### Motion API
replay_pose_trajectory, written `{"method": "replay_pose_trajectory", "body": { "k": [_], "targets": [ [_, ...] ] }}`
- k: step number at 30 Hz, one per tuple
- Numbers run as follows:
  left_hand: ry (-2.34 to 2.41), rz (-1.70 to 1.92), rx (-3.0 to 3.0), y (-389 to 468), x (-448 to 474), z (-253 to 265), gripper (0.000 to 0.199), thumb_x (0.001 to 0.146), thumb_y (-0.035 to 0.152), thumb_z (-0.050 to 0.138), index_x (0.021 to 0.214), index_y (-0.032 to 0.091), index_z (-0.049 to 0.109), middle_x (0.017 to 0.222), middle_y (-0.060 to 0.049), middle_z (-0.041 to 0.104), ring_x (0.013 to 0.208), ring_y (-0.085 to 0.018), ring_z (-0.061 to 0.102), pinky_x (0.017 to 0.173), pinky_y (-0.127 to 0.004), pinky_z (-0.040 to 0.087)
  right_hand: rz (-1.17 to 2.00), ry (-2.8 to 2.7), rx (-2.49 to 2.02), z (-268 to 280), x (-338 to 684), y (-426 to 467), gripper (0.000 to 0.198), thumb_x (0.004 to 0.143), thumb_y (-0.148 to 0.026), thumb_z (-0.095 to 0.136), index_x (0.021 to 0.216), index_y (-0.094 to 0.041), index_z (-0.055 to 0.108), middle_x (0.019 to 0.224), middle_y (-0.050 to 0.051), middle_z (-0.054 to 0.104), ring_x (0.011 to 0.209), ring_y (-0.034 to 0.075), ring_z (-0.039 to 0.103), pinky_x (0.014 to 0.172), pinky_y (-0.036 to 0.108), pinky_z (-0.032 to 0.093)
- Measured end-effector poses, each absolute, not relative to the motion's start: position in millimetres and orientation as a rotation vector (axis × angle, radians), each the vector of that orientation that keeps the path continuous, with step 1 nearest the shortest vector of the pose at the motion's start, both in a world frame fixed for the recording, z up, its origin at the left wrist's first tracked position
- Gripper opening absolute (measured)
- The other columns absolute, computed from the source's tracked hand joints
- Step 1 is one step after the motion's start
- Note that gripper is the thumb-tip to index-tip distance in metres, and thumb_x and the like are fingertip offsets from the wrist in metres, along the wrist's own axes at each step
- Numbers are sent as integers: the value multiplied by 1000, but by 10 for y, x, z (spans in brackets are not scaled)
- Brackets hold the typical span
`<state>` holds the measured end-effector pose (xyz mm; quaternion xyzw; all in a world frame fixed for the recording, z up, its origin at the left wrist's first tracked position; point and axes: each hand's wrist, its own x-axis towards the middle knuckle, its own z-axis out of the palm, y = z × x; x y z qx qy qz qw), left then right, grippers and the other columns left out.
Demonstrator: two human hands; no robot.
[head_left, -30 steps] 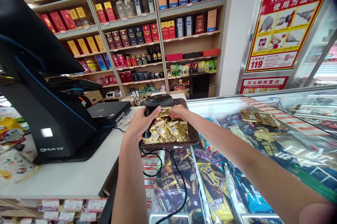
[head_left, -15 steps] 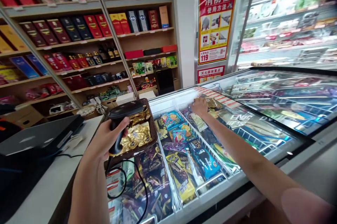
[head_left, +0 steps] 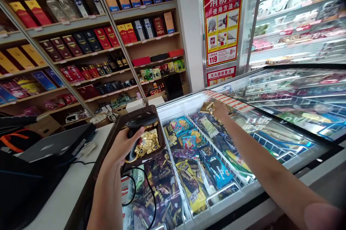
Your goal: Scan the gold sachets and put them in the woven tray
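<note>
— Where does the left hand (head_left: 121,147) sit?
— Low, left of centre. Its grip is wrapped around the handle of a black barcode scanner (head_left: 139,129), whose cable (head_left: 150,190) loops down toward the bottom edge.
— What lies under the scanner?
— A dark woven basket (head_left: 159,129) of gold packets (head_left: 148,141), resting at the corner of the white bench (head_left: 67,194).
— And the right hand (head_left: 220,109)?
— Stretched out to the centre right, over the glass-topped freezer (head_left: 270,129). Its grip is pressed together on a gold packet (head_left: 207,107) just above the frozen treats.
— Behind all this?
— Shelves (head_left: 81,57) of boxed bottles fill the upper left.
</note>
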<state>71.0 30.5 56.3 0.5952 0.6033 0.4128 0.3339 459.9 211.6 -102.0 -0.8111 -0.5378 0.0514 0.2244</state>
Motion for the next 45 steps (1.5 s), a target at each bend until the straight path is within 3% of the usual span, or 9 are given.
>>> {"method": "replay_pose_trajectory", "body": {
  "k": [7,11,16,31,34,39,45],
  "targets": [
    [1578,1058,1603,298,594,548,50,70,64,70,79,16,58,60,-1,60,56,-14,53,50,-23,36,274,-1700,-1880,-283,4083,1895,33,91,-25,52,116,-8,63,113,21,68,110,31,62,83,33,47],
    [1556,1078,1622,245,588,566,47,72,62,69,81,17,59,62,0,60,58,-14,54,54,-23,37,872,-1762,-1319,74,3505,1503,28,89,-35,60,110,-19,67,102,7,73,86,21,67,66,25,49],
    [1574,1052,1653,211,622,560,44,72,62,68,76,19,60,61,0,60,55,-15,53,51,-24,34,1289,-1607,-1099,142,3234,1245,27,85,-39,65,104,-19,68,96,7,73,77,19,65,55,22,46],
    [1546,1008,1686,274,723,481,41,74,57,68,82,17,61,64,-1,60,59,-15,56,54,-24,37,1147,-1565,-1305,71,3367,1343,22,88,-34,59,104,-20,67,99,6,71,78,18,63,53,21,41],
    [1512,1050,1664,306,755,445,44,73,58,69,83,16,61,63,-1,59,58,-14,55,53,-24,37,1097,-1607,-1317,3,3361,1423,26,88,-36,57,105,-18,67,93,6,71,74,18,62,52,21,40],
    [1427,1215,1455,311,1016,376,52,71,66,68,84,17,56,61,1,57,53,-11,51,48,-21,35,717,-1696,-1294,-74,3325,1512,30,85,-42,60,98,-17,72,90,5,71,81,20,62,64,24,43],
    [1222,1202,1355,253,1241,310,48,73,62,69,84,19,55,59,3,55,51,-9,49,48,-20,36,660,-1654,-1244,-94,3427,1593,40,80,-54,62,92,-18,73,71,2,67,69,19,61,58,25,41]
  ]
}}
